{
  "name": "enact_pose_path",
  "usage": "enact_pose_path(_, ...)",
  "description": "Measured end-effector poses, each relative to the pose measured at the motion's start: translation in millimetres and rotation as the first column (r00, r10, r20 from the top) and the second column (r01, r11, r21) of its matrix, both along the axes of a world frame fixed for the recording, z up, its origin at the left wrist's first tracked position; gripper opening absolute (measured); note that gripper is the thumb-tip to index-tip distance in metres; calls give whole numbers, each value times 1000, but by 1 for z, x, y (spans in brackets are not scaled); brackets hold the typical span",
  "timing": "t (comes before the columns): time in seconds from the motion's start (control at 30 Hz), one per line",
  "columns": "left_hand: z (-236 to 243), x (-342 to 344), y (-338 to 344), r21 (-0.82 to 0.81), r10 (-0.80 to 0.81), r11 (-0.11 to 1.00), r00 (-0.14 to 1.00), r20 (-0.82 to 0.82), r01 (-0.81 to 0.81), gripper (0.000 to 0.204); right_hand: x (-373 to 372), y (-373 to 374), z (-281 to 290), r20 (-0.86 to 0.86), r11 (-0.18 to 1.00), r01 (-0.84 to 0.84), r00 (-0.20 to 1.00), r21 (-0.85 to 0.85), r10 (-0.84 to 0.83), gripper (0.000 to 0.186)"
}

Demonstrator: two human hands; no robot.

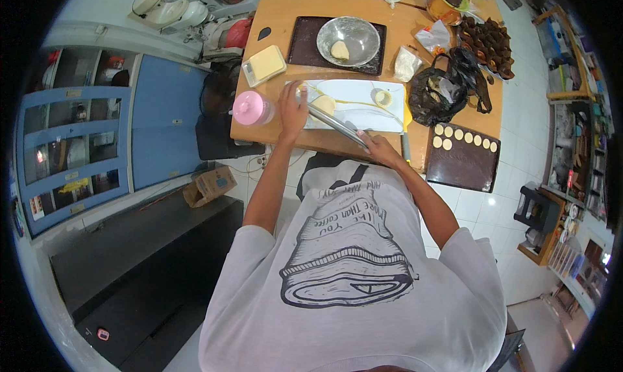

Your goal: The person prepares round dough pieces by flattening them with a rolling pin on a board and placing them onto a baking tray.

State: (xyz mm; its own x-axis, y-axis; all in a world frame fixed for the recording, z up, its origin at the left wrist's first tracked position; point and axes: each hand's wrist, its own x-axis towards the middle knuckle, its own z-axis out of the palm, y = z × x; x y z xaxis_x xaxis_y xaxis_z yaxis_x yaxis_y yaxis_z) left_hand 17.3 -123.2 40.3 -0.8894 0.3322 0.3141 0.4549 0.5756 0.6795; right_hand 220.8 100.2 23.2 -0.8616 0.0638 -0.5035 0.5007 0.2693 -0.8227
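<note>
A silvery metal rolling pin [337, 124] slants across the front of a white board [355, 117]. My left hand [294, 110] is closed round its far left end, and my right hand [381, 149] grips its near right end. A flat piece of pale dough [324, 104] lies on the board, just behind the pin and partly hidden by it. Toward the board's right side sits a small ring-shaped cutter [383, 99]. A dark handle [406, 148] pokes past the board's front right corner, close to my right hand.
Behind the board, a metal bowl [365, 34] holding dough [339, 50] stands on a dark tray [304, 47]. A pink-lidded jar [252, 108] and a pale yellow block in a container [267, 63] are leftward. Rightward are a black bag [436, 98] and a baking tray [462, 167] with several dough discs.
</note>
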Motion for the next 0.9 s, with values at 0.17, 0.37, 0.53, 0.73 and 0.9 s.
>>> enact_pose_path(0.17,-35,-2,6,-459,-171,876,985,-13,146,49,-10,-14,-29,153,998,-64,986,8,62,86)
enact_pose_path(0.37,-27,-8,46,-653,-196,748,980,-42,122,58,-1,-11,-39,84,997,60,994,51,-64,83)
enact_pose_path(0.53,-38,-29,76,-555,-346,792,936,-64,254,61,6,-9,-30,38,981,147,987,124,-153,80)
enact_pose_path(0.73,-34,-44,117,-675,-429,685,901,-70,274,66,16,-23,-28,-32,898,383,922,218,-385,77)
enact_pose_path(0.9,-35,-50,127,-610,-454,708,891,-9,355,67,16,-35,-15,-26,851,483,872,207,-489,72)
